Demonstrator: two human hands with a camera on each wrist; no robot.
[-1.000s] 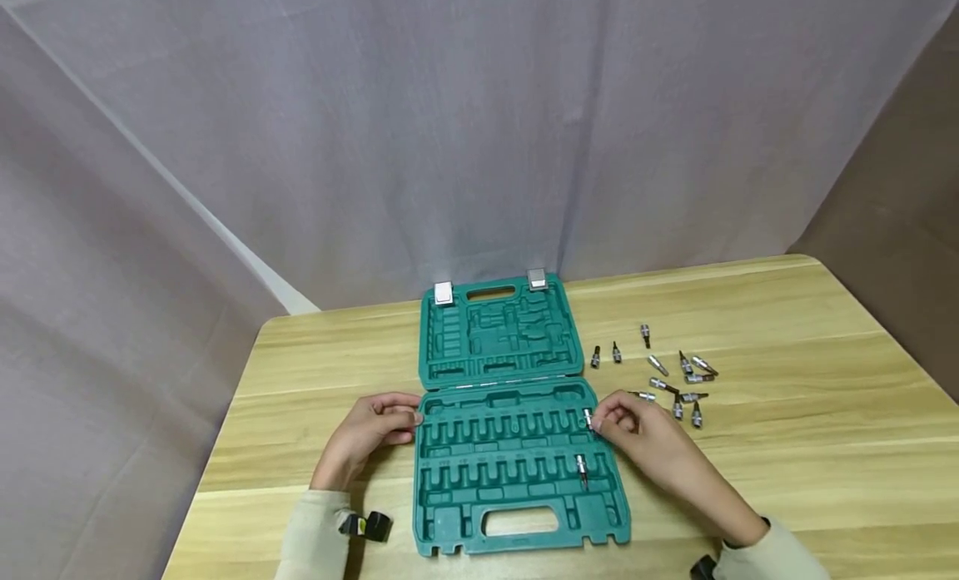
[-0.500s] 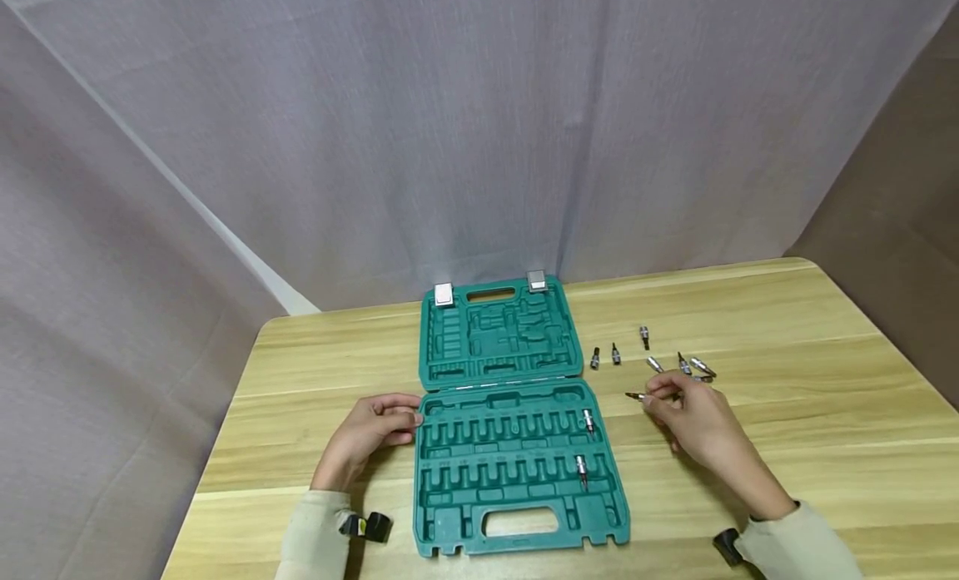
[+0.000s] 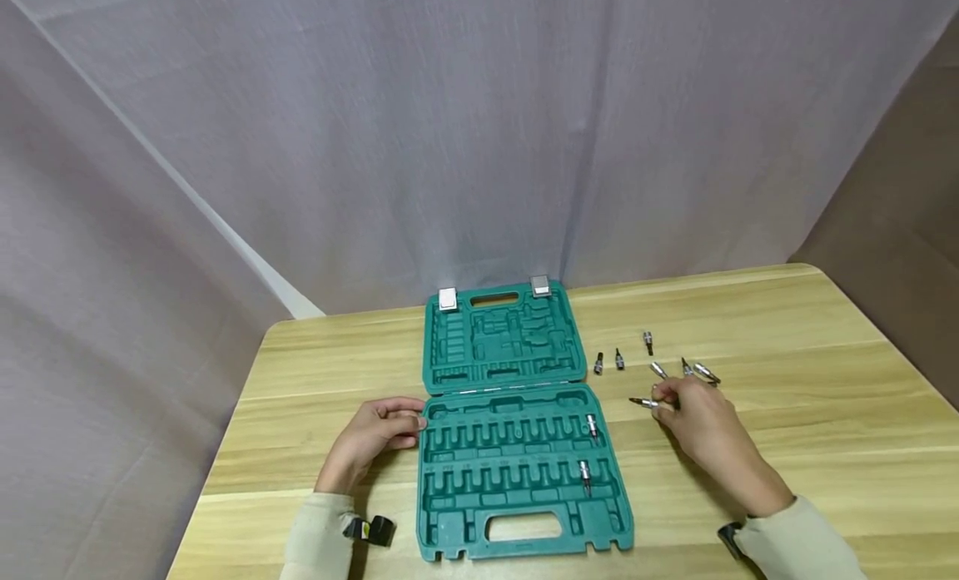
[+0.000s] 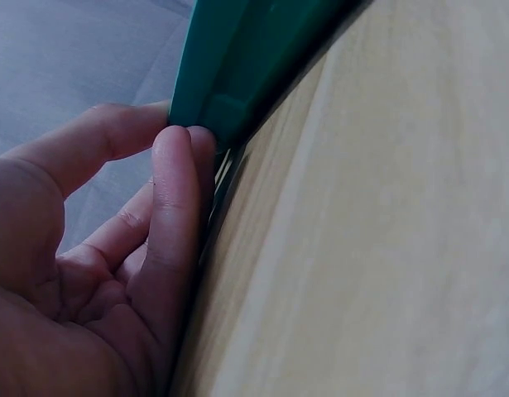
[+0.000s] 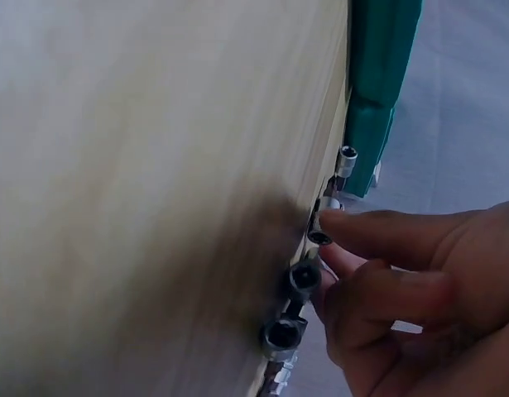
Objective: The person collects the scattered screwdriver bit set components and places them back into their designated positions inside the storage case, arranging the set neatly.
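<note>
An open green tool case point(image 3: 429, 497) lies on the wooden table, its lid point(image 3: 502, 339) flat behind it. Two bit sockets point(image 3: 592, 427) point(image 3: 584, 473) sit in slots at the tray's right side. My left hand point(image 3: 414, 422) holds the case's left edge, and in the left wrist view the thumb and a finger of that hand point(image 4: 184, 136) pinch the case rim point(image 4: 237, 66). My right hand point(image 3: 661, 402) is among the loose bits right of the case and pinches one bit socket point(image 3: 643, 403) lying on the table. In the right wrist view the hand point(image 5: 327, 244) closes on that socket point(image 5: 319, 229).
More loose bit sockets lie right of the lid point(image 3: 599, 362) point(image 3: 648, 341) and beyond my right hand point(image 3: 704, 372). Two others point(image 5: 304, 277) point(image 5: 285, 335) lie close to my fingers. A grey curtain hangs behind the table. Table edges run left and right.
My right hand left a bit in the upper tray slot, moved right to the loose bits and took hold of one. The left hand stayed on the case.
</note>
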